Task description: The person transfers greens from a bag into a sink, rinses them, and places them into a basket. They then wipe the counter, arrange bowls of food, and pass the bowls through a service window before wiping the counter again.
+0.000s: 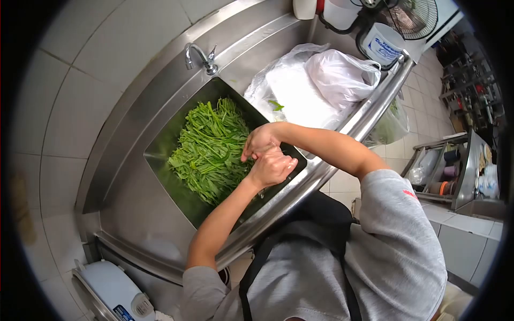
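Observation:
Both hands meet above the near right side of a steel sink basin [166, 170]. My left hand [273, 167] is wet and closed, its fingers curled in toward the palm. Against it, my right hand [261, 140] bends down from the wrist, with its fingers curled and pressed together. Whatever lies between the hands, if anything, is hidden. Beside and below them, a large heap of leafy green vegetables [209, 147] with long stems fills much of the basin.
A tap [198, 56] rises behind the basin. On the right of the counter sit a white plastic bag [342, 77], clear plastic sheeting and a loose green leaf [276, 105]. White tubs [383, 43] and a fan [412, 18] stand farther off. A raised steel edge [369, 115] runs along the front.

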The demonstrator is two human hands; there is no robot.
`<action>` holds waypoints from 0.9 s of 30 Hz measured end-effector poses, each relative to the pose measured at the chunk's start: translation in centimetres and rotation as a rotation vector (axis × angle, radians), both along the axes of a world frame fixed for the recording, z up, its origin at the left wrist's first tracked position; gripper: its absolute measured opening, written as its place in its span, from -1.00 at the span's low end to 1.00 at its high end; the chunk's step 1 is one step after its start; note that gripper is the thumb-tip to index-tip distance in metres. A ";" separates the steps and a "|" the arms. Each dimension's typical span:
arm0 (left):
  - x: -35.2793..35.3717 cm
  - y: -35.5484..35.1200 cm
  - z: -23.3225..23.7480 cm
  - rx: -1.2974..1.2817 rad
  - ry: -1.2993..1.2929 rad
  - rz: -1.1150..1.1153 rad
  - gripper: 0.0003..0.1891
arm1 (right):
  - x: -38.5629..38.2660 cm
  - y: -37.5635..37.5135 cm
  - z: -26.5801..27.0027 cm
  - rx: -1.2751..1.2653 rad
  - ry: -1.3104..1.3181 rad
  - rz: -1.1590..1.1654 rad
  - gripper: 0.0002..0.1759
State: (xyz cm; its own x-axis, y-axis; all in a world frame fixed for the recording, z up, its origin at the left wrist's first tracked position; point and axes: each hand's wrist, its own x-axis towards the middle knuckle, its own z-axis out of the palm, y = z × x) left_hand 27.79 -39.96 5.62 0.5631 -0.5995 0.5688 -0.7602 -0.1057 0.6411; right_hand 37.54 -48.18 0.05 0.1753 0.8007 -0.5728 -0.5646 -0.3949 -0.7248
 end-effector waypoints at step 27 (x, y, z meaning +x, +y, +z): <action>-0.4 1.3 -3.2 -0.454 1.039 0.899 -0.64 | -8.1 -7.7 11.9 -0.659 -1.343 -0.598 -0.40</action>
